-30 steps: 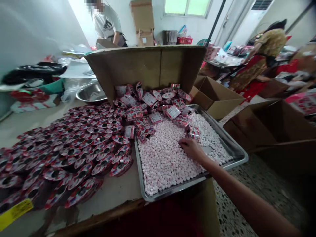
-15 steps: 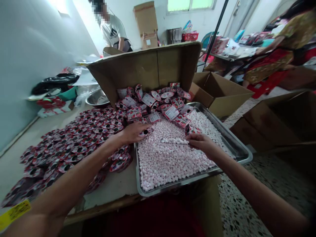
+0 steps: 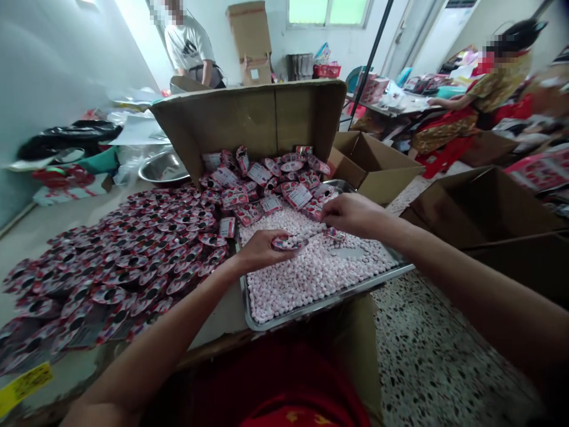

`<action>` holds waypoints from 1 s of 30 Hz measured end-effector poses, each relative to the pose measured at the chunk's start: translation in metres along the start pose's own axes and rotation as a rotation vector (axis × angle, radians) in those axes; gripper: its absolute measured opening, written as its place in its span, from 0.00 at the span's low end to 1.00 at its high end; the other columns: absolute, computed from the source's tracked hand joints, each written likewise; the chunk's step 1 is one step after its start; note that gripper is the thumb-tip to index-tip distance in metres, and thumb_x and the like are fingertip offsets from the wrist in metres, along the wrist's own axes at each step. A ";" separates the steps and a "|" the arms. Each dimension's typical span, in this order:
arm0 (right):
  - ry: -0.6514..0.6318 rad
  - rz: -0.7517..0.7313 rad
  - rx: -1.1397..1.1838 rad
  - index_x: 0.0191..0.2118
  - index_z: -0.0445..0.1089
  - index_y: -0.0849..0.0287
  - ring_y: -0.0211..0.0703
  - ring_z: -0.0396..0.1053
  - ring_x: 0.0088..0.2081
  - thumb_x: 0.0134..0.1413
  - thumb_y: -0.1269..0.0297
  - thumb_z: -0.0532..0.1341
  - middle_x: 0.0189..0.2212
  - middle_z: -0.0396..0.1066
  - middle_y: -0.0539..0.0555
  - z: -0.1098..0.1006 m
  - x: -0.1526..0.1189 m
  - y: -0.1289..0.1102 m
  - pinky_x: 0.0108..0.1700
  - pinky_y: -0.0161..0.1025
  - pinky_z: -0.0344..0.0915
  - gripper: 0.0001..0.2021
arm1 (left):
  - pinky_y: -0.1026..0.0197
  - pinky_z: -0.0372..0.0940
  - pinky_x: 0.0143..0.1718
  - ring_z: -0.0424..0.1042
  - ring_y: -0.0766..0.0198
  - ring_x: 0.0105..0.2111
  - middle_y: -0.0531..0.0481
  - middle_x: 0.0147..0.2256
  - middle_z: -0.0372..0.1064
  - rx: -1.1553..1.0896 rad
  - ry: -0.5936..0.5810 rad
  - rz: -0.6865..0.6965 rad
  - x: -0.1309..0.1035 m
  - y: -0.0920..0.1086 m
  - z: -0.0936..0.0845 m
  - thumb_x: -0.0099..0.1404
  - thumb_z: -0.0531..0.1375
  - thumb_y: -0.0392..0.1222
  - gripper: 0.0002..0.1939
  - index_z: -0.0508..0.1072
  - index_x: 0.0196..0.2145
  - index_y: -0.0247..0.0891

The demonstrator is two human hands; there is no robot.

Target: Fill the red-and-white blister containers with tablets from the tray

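Observation:
A metal tray (image 3: 284, 322) holds a thick layer of small white and pinkish candies (image 3: 293, 284). Over its left part my left hand (image 3: 263, 248) is closed around a small printed packet (image 3: 288, 243), whose oval opening faces up with white candies showing in it. My right hand (image 3: 344, 213) is closed above the tray's right part, its fingertips low over the candies near another packet (image 3: 334, 233); what it pinches is hard to make out. At the tray's back lies a heap of red and white packets (image 3: 271, 204), spilling from an open carton (image 3: 253, 118).
Many upright packets with dark openings (image 3: 133, 261) cover the table at left. A metal bowl (image 3: 163, 167) stands behind them. Open cartons (image 3: 377, 163) are at right. One person (image 3: 189, 50) stands at the back; another (image 3: 493, 89) sits at back right.
My left hand has lifted the packet and moved right; candies now show in its opening. My right hand has shifted up and slightly left. The view has turned to the right.

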State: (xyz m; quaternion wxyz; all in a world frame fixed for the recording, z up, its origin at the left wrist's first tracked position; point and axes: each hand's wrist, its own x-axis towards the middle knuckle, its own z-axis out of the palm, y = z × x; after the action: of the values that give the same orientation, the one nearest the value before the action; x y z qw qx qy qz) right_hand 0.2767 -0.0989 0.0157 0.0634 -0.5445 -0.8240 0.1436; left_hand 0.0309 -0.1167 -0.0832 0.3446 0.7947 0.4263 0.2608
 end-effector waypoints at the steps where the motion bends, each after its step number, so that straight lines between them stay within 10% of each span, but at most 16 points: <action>1: -0.011 -0.013 -0.089 0.32 0.79 0.58 0.38 0.63 0.26 0.49 0.68 0.60 0.23 0.72 0.52 -0.004 0.003 -0.013 0.29 0.37 0.53 0.09 | 0.63 0.66 0.44 0.76 0.57 0.43 0.49 0.42 0.78 -0.019 0.018 -0.016 -0.001 -0.002 0.003 0.55 0.68 0.50 0.23 0.78 0.46 0.36; 7: 0.000 -0.029 -0.286 0.32 0.80 0.57 0.40 0.66 0.28 0.52 0.66 0.60 0.26 0.74 0.54 -0.023 0.005 -0.046 0.30 0.38 0.53 0.09 | 0.63 0.66 0.38 0.75 0.59 0.36 0.51 0.35 0.77 -0.011 0.006 -0.025 0.000 -0.010 0.002 0.56 0.66 0.47 0.16 0.79 0.40 0.37; 11: 0.134 0.109 -0.075 0.37 0.79 0.56 0.38 0.66 0.28 0.57 0.61 0.58 0.27 0.74 0.52 -0.006 -0.039 0.023 0.31 0.36 0.55 0.12 | 0.62 0.67 0.42 0.75 0.59 0.39 0.49 0.40 0.77 -0.145 0.073 -0.049 -0.001 -0.021 -0.009 0.54 0.68 0.46 0.20 0.77 0.44 0.38; 16: 0.044 0.549 0.031 0.32 0.78 0.56 0.41 0.66 0.26 0.53 0.62 0.59 0.22 0.73 0.51 0.083 -0.073 0.090 0.28 0.36 0.53 0.10 | 0.64 0.68 0.33 0.74 0.62 0.32 0.50 0.35 0.75 -0.483 0.159 -0.221 -0.016 -0.036 -0.012 0.50 0.71 0.50 0.26 0.72 0.45 0.37; 22: 0.288 0.459 0.370 0.30 0.75 0.56 0.43 0.68 0.33 0.52 0.65 0.58 0.28 0.75 0.54 0.169 0.011 0.027 0.33 0.36 0.54 0.08 | 0.61 0.68 0.45 0.75 0.60 0.41 0.50 0.40 0.77 -0.309 0.210 -0.165 -0.038 -0.031 -0.013 0.54 0.69 0.46 0.21 0.76 0.45 0.39; 30: 0.214 0.453 0.939 0.29 0.70 0.58 0.35 0.62 0.22 0.42 0.54 0.65 0.20 0.66 0.48 0.142 0.021 0.037 0.24 0.32 0.55 0.13 | 0.63 0.68 0.35 0.76 0.59 0.35 0.50 0.36 0.78 -0.290 0.224 -0.304 -0.044 -0.034 -0.014 0.51 0.70 0.52 0.25 0.77 0.44 0.38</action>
State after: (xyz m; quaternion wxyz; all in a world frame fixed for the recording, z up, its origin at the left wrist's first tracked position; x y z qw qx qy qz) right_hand 0.2639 -0.0901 -0.1322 0.3514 -0.6333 -0.5217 0.4509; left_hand -0.0176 -0.1362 -0.1064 0.4409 0.6297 0.5347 0.3508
